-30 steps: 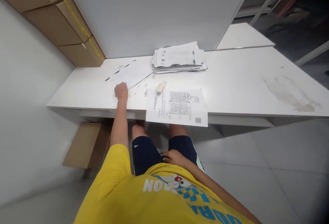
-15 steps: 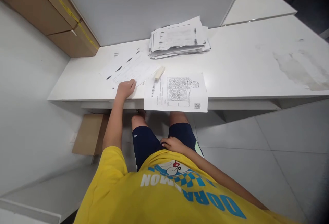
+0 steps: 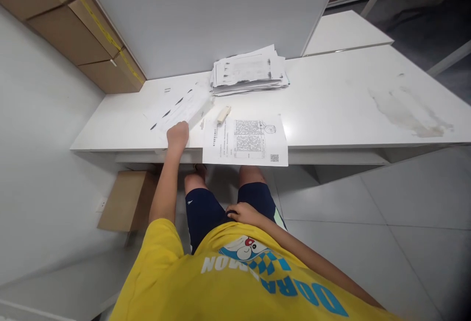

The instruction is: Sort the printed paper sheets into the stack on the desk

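My left hand [image 3: 178, 135] is closed at the near edge of a white sheet of paper [image 3: 186, 106] with a row of dark marks along its left side. The sheet's right side looks raised and blurred. To its right, a printed page [image 3: 250, 142] with a text table, a round stamp and a square code hangs partly over the desk's front edge. A small cream-coloured oblong object [image 3: 223, 115] lies at that page's upper left corner. My right hand [image 3: 245, 213] rests on my lap, fingers curled around something dark at the waist of the shorts that I cannot make out.
A thick stack of smudged papers [image 3: 246, 73] stands at the back of the white desk [image 3: 331, 100], against a grey panel [image 3: 213, 12]. Cardboard boxes [image 3: 106, 73] are piled at the back left. Another cardboard box [image 3: 125, 200] is below the desk on the left.
The sheet at my left hand has shifted, its right side now lifted and blurred. My left hand has turned slightly, and my right hand stays on my lap. The camera view has tilted a little.
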Motion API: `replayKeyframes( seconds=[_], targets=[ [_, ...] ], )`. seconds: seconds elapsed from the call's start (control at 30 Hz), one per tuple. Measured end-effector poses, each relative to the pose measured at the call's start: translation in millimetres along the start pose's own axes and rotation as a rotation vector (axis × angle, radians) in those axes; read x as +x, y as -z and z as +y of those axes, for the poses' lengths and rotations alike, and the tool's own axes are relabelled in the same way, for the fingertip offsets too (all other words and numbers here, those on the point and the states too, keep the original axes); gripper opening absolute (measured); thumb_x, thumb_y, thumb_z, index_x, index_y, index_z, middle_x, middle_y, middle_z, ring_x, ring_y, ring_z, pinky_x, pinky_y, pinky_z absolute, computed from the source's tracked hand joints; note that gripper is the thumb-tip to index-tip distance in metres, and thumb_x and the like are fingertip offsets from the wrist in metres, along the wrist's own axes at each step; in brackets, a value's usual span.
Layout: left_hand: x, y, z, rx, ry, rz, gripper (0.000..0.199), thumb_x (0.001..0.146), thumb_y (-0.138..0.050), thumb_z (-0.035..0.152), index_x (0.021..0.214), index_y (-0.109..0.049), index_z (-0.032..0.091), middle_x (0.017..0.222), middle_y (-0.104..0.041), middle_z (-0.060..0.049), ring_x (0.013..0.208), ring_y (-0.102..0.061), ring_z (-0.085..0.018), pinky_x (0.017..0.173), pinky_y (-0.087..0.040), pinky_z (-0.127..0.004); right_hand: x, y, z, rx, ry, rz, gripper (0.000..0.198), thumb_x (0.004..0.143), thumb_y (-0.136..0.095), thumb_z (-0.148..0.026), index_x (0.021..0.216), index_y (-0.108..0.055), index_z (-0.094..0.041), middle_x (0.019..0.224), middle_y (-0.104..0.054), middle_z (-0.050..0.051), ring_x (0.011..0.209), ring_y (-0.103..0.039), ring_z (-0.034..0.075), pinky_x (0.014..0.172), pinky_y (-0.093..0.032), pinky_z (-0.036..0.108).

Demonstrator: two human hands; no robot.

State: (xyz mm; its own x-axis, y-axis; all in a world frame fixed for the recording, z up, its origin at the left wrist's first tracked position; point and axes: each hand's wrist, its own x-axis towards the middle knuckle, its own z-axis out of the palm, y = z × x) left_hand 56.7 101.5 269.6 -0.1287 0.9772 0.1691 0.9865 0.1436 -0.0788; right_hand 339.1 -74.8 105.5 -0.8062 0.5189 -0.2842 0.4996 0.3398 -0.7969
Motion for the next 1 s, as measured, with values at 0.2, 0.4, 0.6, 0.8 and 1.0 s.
replayKeyframes(
  seconds=[0.2,0.4,0.6,0.8,1.0],
  targets=[
    [-60,-2,39,-0.166,-0.559,0.263,0.033,0.105,-0.032,0.023,0.102,-0.064,0.017,0.099,-0.072,-0.015,0.088,-0.068,-0.023,0.078,-0.050,-0.038,-2,1,-4,-0.015,0.000,-0.018,0.032,0.092,-0.053,-0.032,0.111,-0.075,-0.020,0.106,-0.076,0.007,0.094,-0.069,0.022,0.078,-0.045,0.027],
    [-94,-19,82,-0.181,-1.085,0.325,0.018,0.102,-0.047,0.017,0.108,-0.064,0.020,0.111,-0.073,-0.010,0.098,-0.070,-0.018,0.085,-0.055,-0.036,2,-3,-1,-0.013,-0.001,-0.027,0.032,0.091,-0.055,-0.031,0.114,-0.075,-0.021,0.111,-0.075,0.007,0.101,-0.070,0.023,0.086,-0.047,0.029],
    [-102,-20,98,-0.107,-1.107,0.372,0.019,0.099,-0.048,0.008,0.103,-0.063,0.020,0.102,-0.074,-0.007,0.099,-0.071,-0.018,0.084,-0.055,-0.035,3,0,0,0.096,-0.014,0.045,0.028,0.090,-0.060,-0.038,0.106,-0.076,-0.022,0.103,-0.076,0.006,0.095,-0.069,0.022,0.083,-0.048,0.029],
    [-136,-9,89,-0.145,-1.037,0.520,0.009,0.098,-0.052,0.015,0.099,-0.061,0.018,0.101,-0.075,-0.007,0.087,-0.071,-0.018,0.071,-0.052,-0.033,4,10,5,0.666,-0.009,0.344,0.062,0.082,-0.065,-0.063,0.125,-0.065,-0.018,0.102,-0.070,0.008,0.087,-0.065,0.019,0.081,-0.051,0.033],
    [-157,-9,79,-0.195,-0.918,0.421,0.012,0.099,-0.051,0.017,0.104,-0.061,0.019,0.099,-0.074,-0.009,0.087,-0.072,-0.019,0.070,-0.051,-0.033,-2,43,-22,1.054,0.112,0.693,0.060,0.075,-0.071,-0.066,0.117,-0.065,-0.022,0.125,-0.065,0.010,0.115,-0.061,0.026,0.099,-0.051,0.043]
  ],
)
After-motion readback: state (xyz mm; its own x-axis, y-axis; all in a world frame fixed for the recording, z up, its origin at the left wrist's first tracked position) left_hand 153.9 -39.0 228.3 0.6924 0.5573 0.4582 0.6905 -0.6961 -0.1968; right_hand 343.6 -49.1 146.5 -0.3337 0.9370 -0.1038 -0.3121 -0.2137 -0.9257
